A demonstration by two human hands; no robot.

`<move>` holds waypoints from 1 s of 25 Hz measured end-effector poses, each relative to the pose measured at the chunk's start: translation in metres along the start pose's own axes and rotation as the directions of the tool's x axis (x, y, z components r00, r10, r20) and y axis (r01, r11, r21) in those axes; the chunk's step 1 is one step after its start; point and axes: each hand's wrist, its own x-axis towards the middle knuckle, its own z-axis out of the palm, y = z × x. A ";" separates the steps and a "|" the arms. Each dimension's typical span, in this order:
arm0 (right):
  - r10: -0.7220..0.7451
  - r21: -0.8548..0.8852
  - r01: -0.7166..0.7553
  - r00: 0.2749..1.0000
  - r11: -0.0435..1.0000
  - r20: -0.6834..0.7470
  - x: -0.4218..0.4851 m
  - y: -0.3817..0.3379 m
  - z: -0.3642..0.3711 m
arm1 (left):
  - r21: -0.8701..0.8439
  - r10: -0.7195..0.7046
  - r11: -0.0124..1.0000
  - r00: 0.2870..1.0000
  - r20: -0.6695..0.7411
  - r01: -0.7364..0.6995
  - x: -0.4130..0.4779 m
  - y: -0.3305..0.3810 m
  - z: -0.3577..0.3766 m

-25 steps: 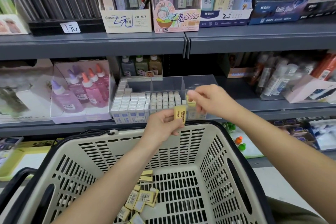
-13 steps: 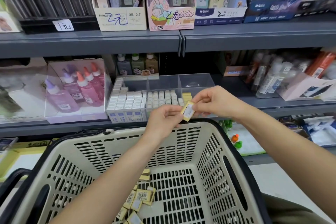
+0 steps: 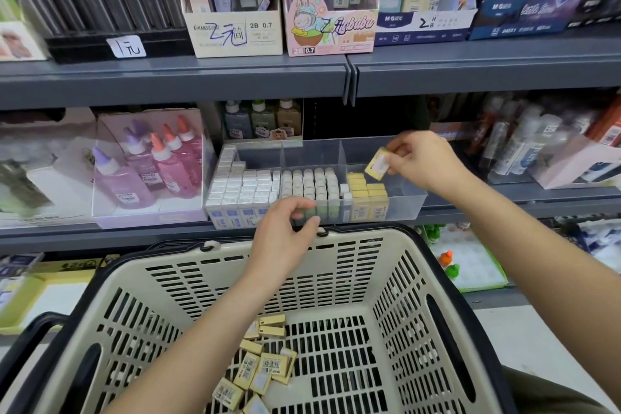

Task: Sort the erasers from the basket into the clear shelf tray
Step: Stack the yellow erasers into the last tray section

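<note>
Above the right compartment of the tray [image 3: 401,208], the right grip [image 3: 423,161] pinches a yellow eraser [image 3: 378,163], fingers hiding its corner. The left grip [image 3: 282,232], loosely curled and empty, hovers over the basket [image 3: 336,279]; its forearm partly covers the pile [image 3: 265,366].

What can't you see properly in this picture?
All in the head view:
- The loose erasers in the basket: the left arm covers some and the bottom edge cuts off others, so they can't be counted.
- The print on the eraser pinched by the right hand: too small to read.
- The back right corner of the tray: hidden behind that hand.
- The bottles on the right: blurred, labels unreadable.
</note>
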 end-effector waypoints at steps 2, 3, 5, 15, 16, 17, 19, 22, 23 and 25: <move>0.051 0.303 -0.068 0.997 0.950 0.064 -0.008 -0.008 -0.005 | -0.049 0.028 0.998 0.999 0.022 -0.027 0.006 0.011 0.007; 0.038 0.399 -0.075 0.994 0.914 0.100 -0.015 -0.014 -0.006 | -0.066 0.042 0.997 0.998 0.049 -0.039 0.010 0.019 0.012; -0.011 0.470 -0.061 0.989 0.881 0.149 -0.028 -0.023 -0.004 | -0.128 0.050 0.991 0.994 0.094 -0.037 0.015 0.036 0.025; -0.143 0.408 0.012 0.946 0.913 0.292 -0.037 -0.012 -0.013 | -0.396 -0.018 0.906 0.948 0.319 0.151 0.019 0.045 0.036; -0.116 0.412 -0.001 0.959 0.911 0.259 -0.033 -0.011 -0.014 | -0.352 -0.011 0.930 0.964 0.265 0.108 0.020 0.042 0.034; -0.086 0.365 0.013 0.979 0.931 0.186 -0.028 -0.008 -0.015 | -0.307 -0.003 0.950 0.980 0.199 0.065 0.021 0.038 0.030; -0.083 0.103 0.081 0.996 0.991 0.019 -0.016 -0.001 -0.017 | -0.220 0.008 0.975 0.996 0.085 0.011 0.020 0.027 0.021; -0.135 -0.208 0.141 0.990 0.968 0.040 -0.003 0.005 -0.005 | -0.134 0.041 0.990 0.999 -0.008 -0.042 0.012 0.008 0.008; -0.131 -0.229 0.152 0.986 0.962 0.102 0.000 0.004 0.002 | -0.122 0.053 0.991 0.998 -0.026 -0.056 0.009 0.003 0.006; -0.084 -0.227 0.143 0.964 0.963 0.254 0.004 0.003 0.014 | -0.115 0.070 0.990 0.996 -0.052 -0.075 0.003 -0.003 0.001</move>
